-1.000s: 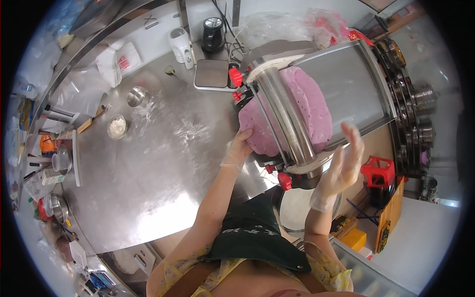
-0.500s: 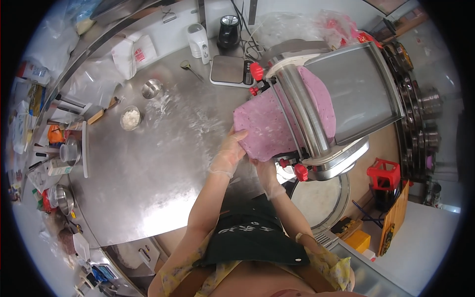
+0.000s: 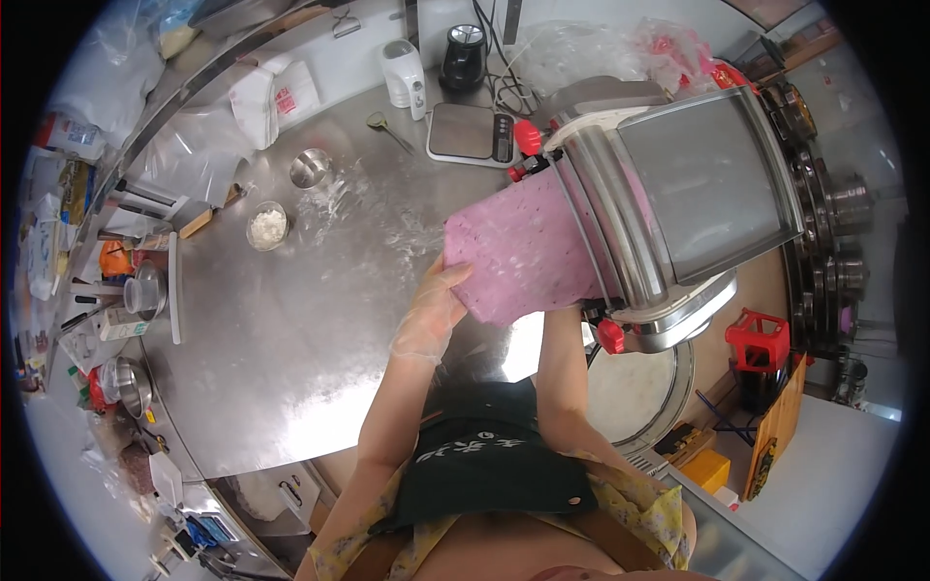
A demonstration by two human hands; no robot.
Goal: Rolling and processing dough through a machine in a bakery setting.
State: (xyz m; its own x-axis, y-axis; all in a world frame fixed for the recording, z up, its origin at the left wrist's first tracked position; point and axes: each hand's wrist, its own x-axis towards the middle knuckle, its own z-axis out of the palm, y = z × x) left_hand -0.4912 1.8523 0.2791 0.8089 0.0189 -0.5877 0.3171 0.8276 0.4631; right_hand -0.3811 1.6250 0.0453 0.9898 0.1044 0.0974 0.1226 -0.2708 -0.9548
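A flat sheet of pink dough (image 3: 523, 247) with darker flecks comes out of the steel dough sheeter (image 3: 610, 208) on its left side. My left hand (image 3: 433, 308), in a clear plastic glove, holds the sheet's left edge with the thumb on top and the fingers underneath. Reaching under the sheet beside the machine is my right forearm (image 3: 563, 363); the dough hides that hand and its fingers. Only a thin strip of pink shows beyond the roller, at the edge of the feed tray (image 3: 712, 184).
A glass bowl of white powder (image 3: 268, 227), a small steel bowl (image 3: 311, 168), a spoon (image 3: 387, 131) and a digital scale (image 3: 470, 134) sit on the floured steel table (image 3: 281, 339). Red knobs (image 3: 610, 336) jut from the sheeter. Below it stands a round pan (image 3: 639, 392).
More dough has passed through the roller toward me, and the sheet hangs longer on the left. Little pink is left on the tray side. My right hand has slipped out of sight beneath the sheet.
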